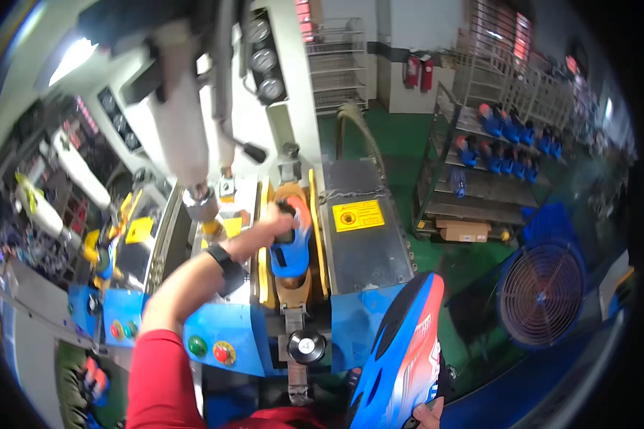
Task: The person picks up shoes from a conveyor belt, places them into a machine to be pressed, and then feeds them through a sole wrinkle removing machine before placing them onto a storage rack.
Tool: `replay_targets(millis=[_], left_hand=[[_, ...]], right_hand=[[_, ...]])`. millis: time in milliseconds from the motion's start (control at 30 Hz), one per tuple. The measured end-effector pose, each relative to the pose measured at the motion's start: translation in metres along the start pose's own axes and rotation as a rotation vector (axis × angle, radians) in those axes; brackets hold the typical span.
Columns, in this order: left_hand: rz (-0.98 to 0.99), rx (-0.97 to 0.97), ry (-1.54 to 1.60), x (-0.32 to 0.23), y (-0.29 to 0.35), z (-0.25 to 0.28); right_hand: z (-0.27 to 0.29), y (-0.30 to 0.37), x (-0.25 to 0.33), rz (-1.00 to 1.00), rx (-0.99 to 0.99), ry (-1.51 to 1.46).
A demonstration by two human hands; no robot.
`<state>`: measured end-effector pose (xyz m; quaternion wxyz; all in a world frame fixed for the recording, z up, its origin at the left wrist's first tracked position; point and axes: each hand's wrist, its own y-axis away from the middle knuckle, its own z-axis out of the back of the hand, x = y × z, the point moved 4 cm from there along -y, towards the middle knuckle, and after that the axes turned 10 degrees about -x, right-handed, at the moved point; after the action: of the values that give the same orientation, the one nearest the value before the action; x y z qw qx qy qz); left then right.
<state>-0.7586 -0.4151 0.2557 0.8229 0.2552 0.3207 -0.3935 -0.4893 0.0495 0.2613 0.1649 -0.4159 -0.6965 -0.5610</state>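
Green floor backs the machine, where one blue shoe sits just off centre toward seven o'clock, the left hand bent at its collar (whether gripping, I cannot tell), the right hand clasping a second shoe at five: seemingly a loading or unloading step, needing the left clear next.

Left hand reaches forward; right hand grips.
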Motion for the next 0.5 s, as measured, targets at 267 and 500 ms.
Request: replay_targets(millis=[267, 500], left_hand=[[0.077, 0.088, 0.931, 0.1, 0.278, 0.14], [0.366, -0.82, 1.096, 0.233, 0.51, 0.147]], right_hand=[[-0.148, -0.047, 0.027, 0.187, 0.251, 0.214], [-0.362, -0.243, 0.066, 0.161, 0.488, 0.898]])
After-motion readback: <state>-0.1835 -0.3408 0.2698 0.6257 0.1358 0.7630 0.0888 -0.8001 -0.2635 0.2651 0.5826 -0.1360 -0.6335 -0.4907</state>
